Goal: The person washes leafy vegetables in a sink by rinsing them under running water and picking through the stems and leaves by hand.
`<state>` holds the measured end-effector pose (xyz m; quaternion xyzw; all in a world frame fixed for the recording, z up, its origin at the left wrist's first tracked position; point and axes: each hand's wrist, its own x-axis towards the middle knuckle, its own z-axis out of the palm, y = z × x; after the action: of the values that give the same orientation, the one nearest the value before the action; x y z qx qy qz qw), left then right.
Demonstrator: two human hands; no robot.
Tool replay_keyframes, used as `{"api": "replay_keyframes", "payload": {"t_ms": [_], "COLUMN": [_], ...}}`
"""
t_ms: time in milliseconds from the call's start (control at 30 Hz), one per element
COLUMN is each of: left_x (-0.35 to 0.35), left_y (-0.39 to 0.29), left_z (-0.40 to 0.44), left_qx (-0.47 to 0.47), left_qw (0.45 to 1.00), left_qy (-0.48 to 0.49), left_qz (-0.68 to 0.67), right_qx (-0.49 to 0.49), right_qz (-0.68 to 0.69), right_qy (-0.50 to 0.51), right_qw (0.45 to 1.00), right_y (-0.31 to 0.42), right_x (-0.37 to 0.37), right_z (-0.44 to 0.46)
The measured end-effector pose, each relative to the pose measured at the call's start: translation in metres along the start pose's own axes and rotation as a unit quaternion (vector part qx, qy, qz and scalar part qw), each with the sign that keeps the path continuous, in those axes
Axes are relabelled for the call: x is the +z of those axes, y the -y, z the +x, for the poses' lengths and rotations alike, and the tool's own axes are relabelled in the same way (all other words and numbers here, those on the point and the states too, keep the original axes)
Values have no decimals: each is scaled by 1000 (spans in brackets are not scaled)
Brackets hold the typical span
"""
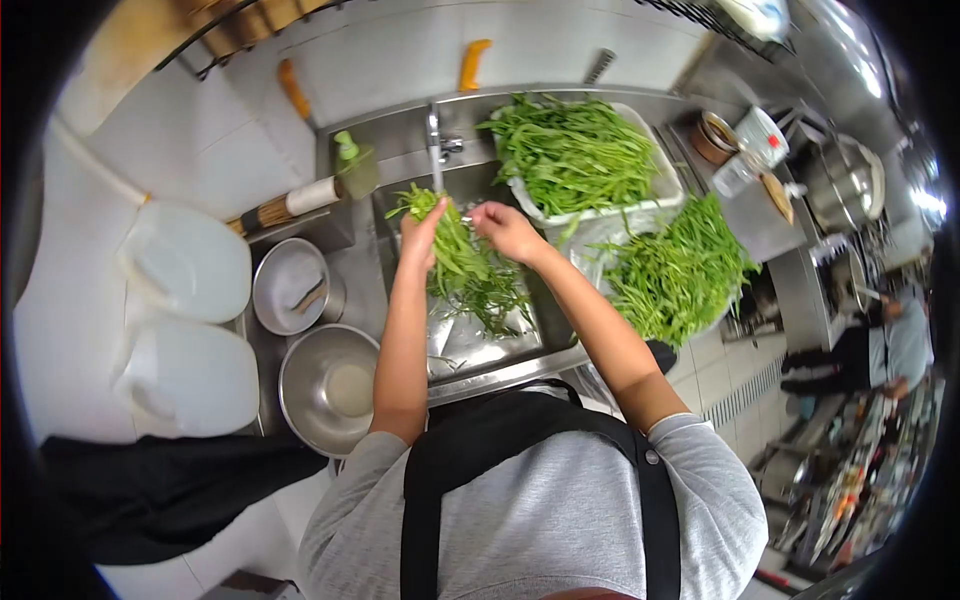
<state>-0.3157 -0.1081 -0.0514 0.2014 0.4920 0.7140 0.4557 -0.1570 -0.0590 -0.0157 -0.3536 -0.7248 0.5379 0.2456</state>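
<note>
My left hand (422, 235) is closed around a bunch of leafy greens (455, 250) under the faucet (434, 130), over the metal sink (490, 355). To its right my right hand (508, 232) has its fingers curled together close to the bunch; what they pinch, if anything, is too small to tell. Loose leaves and stems lie in the sink below. A white tub (660, 170) piled with long-stemmed greens (570, 150) stands at the sink's back right. Nearer to me on the right is a second heap of greens (680, 270).
Left of the sink are two steel bowls (335, 385) and two translucent jugs (190, 375). A green pump bottle (355, 165) stands at the back corner. Orange-handled tools (473, 65) hang on the wall. Another person (890, 345) is at far right.
</note>
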Motion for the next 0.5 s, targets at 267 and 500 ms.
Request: {"api": "replay_keyframes", "payload": {"t_ms": [267,500], "left_x": [12,11], "left_y": [-30,-25], "left_z": [2,9], "left_qx": [-48,-57], "left_qw": [992,994], "left_qy": [93,59], "left_qz": [-67,-69], "right_qx": [-96,-80], "right_qz": [34,119], "right_qy": [-138,-37], "right_qw": [985,989], "right_y": [-5,-22], "right_x": [25,25], "right_z": [63,87]}}
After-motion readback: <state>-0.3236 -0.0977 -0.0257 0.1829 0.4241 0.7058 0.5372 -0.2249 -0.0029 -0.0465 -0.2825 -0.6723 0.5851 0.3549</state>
